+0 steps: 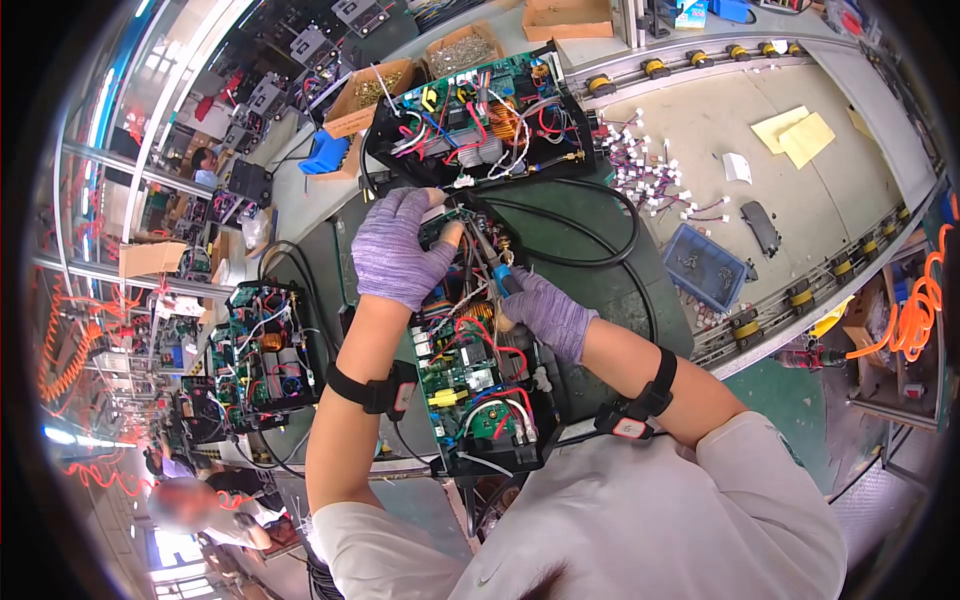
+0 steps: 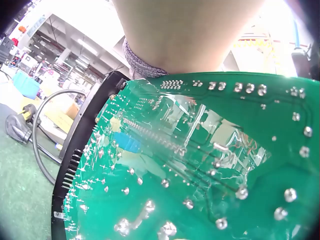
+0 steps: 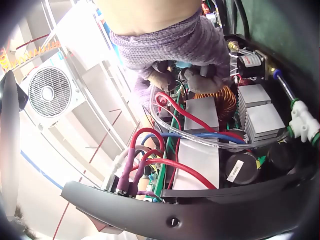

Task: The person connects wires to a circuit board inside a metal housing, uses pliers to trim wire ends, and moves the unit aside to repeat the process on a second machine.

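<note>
Both hands wear purple knit gloves with bare or dark fingertips. In the head view the left hand [image 1: 402, 250] rests at the top end of an open electronics unit [image 1: 462, 365], its fingers on the board's edge. The right hand [image 1: 548, 312] grips a blue-handled tool [image 1: 503, 277] whose shaft reaches into the unit beside the left fingers. The right wrist view has the right hand [image 3: 175, 50] over a copper coil [image 3: 220, 102], heat sinks [image 3: 262, 120] and red wires [image 3: 192, 117]. Only the left glove's cuff [image 2: 142, 62] shows behind a green board [image 2: 165, 160] in the left wrist view.
A second open unit [image 1: 480, 125] stands beyond the hands, another [image 1: 265, 345] at the left. Black cable [image 1: 635, 225] loops at the right. Farther right lie white connectors [image 1: 650, 170], a blue tray [image 1: 705, 267] and yellow paper [image 1: 805, 138]. Cardboard boxes [image 1: 370, 97] stand at the back.
</note>
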The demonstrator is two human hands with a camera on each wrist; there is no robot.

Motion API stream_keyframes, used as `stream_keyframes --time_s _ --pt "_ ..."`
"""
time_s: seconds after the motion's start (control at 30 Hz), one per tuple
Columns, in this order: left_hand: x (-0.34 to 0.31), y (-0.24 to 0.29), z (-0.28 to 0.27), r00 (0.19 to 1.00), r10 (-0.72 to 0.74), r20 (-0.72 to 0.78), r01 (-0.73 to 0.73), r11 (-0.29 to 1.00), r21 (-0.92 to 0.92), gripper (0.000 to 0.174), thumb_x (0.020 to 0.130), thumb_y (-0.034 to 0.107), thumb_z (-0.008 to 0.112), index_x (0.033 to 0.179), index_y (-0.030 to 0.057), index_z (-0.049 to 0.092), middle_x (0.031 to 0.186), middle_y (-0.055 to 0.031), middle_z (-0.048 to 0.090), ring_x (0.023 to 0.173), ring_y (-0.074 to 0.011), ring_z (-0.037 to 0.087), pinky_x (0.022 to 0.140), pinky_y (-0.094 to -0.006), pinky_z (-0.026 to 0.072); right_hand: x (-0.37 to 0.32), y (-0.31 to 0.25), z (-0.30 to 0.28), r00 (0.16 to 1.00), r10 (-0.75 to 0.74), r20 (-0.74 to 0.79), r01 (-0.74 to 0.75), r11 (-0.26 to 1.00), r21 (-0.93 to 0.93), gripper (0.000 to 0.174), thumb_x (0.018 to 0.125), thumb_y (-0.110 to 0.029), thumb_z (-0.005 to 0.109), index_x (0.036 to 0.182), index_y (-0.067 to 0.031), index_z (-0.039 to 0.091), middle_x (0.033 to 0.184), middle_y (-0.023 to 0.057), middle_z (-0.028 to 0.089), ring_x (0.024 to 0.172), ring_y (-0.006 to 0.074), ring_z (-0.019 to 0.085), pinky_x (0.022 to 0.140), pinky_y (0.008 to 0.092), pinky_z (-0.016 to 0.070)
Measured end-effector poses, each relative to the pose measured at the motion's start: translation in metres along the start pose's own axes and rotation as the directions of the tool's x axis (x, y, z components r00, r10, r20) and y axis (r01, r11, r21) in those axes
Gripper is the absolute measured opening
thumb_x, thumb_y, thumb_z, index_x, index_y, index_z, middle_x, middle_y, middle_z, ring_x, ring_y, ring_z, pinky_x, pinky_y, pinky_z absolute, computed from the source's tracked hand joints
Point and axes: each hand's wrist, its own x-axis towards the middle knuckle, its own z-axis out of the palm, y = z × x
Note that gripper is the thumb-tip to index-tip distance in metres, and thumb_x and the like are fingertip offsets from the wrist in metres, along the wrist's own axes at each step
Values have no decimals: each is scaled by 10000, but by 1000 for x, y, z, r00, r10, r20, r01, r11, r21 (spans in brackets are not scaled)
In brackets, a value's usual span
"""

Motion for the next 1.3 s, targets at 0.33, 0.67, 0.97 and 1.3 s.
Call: stream_keyframes --time_s 0.33,0.67,0.97,1.3 --pt "1 -1 0 996 76 -47 -74 997 33 352 694 212 805 991 83 666 916 -109 659 839 -293 667 754 -374 544 -6 -8 -6 1000 6 30 -5 999 -36 420 745 -89 635 1150 -15 554 798 61 569 658 165 537 575 306 463" --pt "0 -1 2 996 73 -59 -70 997 41 346 694 204 805 988 82 668 922 -111 662 845 -296 667 760 -374 545 -3 2 -6 998 -13 54 11 999 30 436 748 -103 647 1160 -4 546 792 62 570 653 163 530 574 311 455" --pt "1 0 0 996 70 -50 -67 996 51 345 694 200 804 988 82 667 920 -112 663 849 -301 666 763 -377 542 -3 1 -2 999 0 44 -1 1000 26 433 767 -87 632 1179 6 542 810 73 585 660 161 546 581 306 473" --pt "1 -3 2 993 89 -71 -86 995 44 342 687 195 806 979 82 668 916 -112 659 846 -302 661 761 -380 541 1 -1 -8 999 6 46 -6 1000 -17 349 782 -113 630 1110 -17 559 787 60 573 648 153 531 567 304 458"
